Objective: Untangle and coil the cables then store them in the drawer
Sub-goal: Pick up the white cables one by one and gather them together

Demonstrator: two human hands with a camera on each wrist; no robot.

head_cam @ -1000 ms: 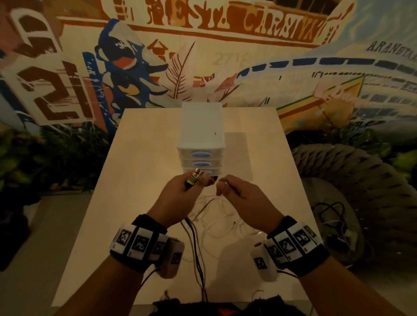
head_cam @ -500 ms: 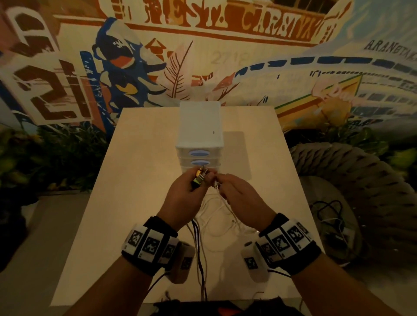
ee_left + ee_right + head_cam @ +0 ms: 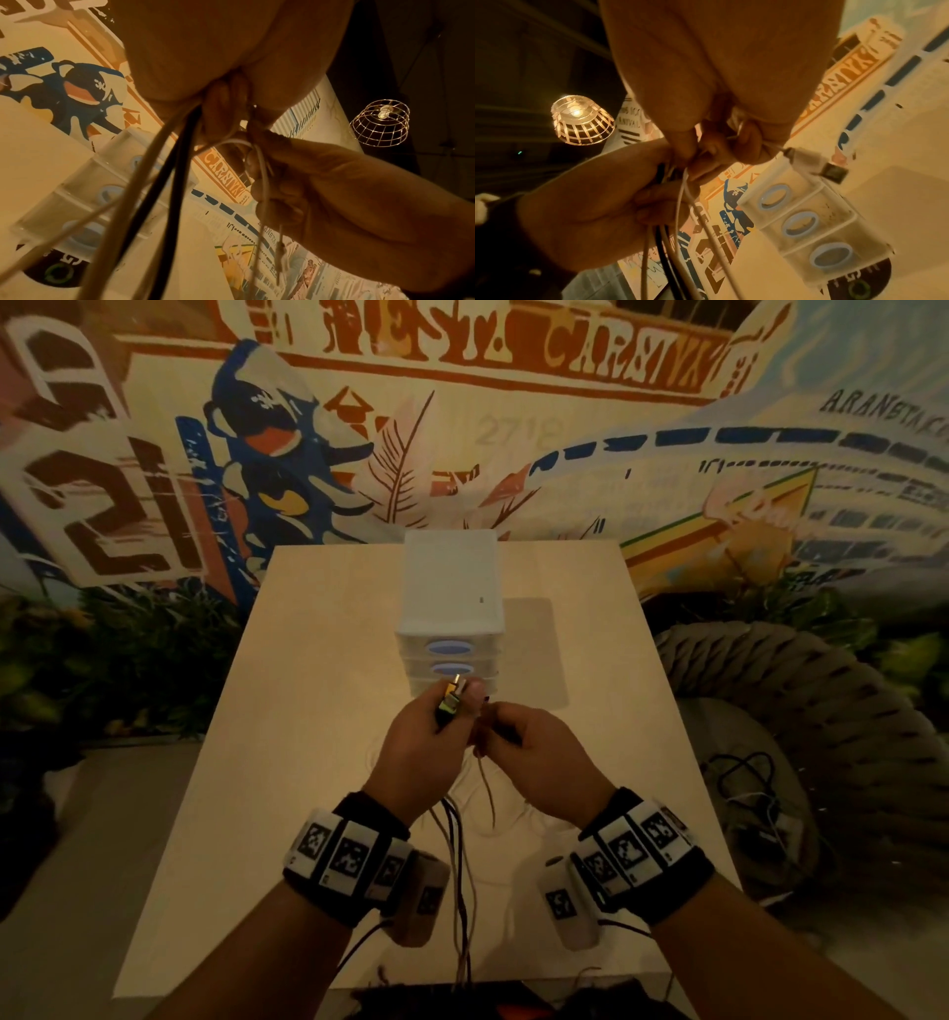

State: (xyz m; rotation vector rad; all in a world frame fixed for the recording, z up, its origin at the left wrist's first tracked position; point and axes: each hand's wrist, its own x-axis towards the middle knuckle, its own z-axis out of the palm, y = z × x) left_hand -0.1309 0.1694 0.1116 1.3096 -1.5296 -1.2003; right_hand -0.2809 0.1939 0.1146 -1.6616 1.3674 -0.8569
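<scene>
Gripping a bundle of black and white cables (image 3: 458, 834) with plug ends poking above its curled fingers, the left hand (image 3: 417, 752) now sits touching the right hand (image 3: 534, 757), where half a second ago a small gap showed between them. The right hand's fingers pinch a thin white cable (image 3: 262, 170), its white USB plug (image 3: 808, 160) jutting past the fingertips. Just beyond both hands stands the small white plastic three-drawer unit (image 3: 452, 588), drawers closed, unmoved
</scene>
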